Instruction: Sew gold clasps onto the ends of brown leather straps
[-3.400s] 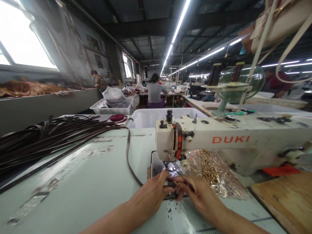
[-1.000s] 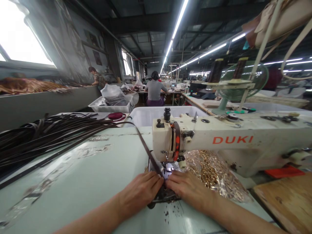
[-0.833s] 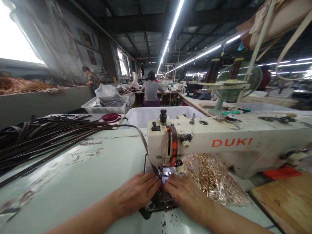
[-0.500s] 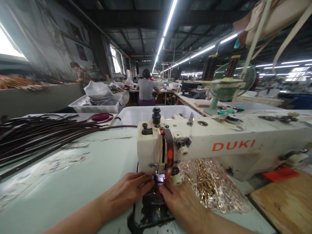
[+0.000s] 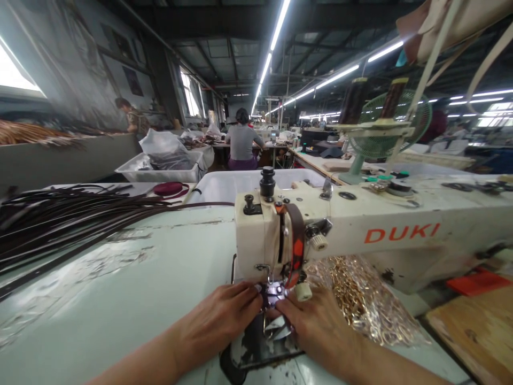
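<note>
A cream sewing machine (image 5: 332,230) with orange lettering stands across the table, its needle area lit. Beside the needle, the fingers of my left hand (image 5: 226,313) are closed on the left side of a small dark strip (image 5: 267,299), mostly covered by my fingers. My right hand (image 5: 320,318) pinches from the other side, fingertips bent close to the presser foot. A pale, shiny scrap-like patch (image 5: 278,327) shows on the dark machine bed (image 5: 264,350) between my hands. Hanging at the machine head is a brown band with orange-red marks (image 5: 296,240).
A clear bag of gold metal clasps (image 5: 360,299) lies behind my right hand. Long dark straps (image 5: 80,224) spread over the table at left, near a maroon roll (image 5: 170,189). A white bin (image 5: 216,182) stands behind the machine. Another person (image 5: 241,141) sits farther back.
The view has shifted, so the machine and hands appear farther right. My fingers remain at the needle area, and a pale shiny patch now shows between my hands.
</note>
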The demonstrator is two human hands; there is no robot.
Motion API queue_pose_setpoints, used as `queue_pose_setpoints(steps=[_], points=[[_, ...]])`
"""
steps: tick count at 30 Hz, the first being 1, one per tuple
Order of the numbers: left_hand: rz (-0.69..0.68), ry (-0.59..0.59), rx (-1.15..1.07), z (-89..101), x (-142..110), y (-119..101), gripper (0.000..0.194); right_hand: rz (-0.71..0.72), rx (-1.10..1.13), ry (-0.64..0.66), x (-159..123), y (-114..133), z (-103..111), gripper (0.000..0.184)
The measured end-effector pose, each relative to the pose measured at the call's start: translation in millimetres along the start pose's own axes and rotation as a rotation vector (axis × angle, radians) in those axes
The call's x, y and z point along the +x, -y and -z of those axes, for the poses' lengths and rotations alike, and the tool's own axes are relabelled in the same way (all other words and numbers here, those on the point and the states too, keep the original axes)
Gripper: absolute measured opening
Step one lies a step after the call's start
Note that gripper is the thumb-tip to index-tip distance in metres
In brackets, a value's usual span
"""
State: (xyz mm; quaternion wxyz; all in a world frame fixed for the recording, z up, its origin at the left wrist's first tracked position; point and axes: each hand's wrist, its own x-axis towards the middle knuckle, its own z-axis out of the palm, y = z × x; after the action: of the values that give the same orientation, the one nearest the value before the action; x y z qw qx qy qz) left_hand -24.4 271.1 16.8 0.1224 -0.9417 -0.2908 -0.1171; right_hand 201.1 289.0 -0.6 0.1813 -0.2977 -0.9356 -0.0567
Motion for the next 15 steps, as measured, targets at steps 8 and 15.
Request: queue_pose_setpoints(steps=[8, 15], points=[[0.065, 0.064, -0.013, -4.7, 1.6, -1.5, 0.026, -0.107, 0.0, -0.083, 0.1, -4.7, 8.7, 0.016], [0.097, 0.077, -0.022, -4.9, 0.3, -0.4, 0.023, -0.166, 0.018, -0.076, 2.1, -7.9, 6.6, 0.007]])
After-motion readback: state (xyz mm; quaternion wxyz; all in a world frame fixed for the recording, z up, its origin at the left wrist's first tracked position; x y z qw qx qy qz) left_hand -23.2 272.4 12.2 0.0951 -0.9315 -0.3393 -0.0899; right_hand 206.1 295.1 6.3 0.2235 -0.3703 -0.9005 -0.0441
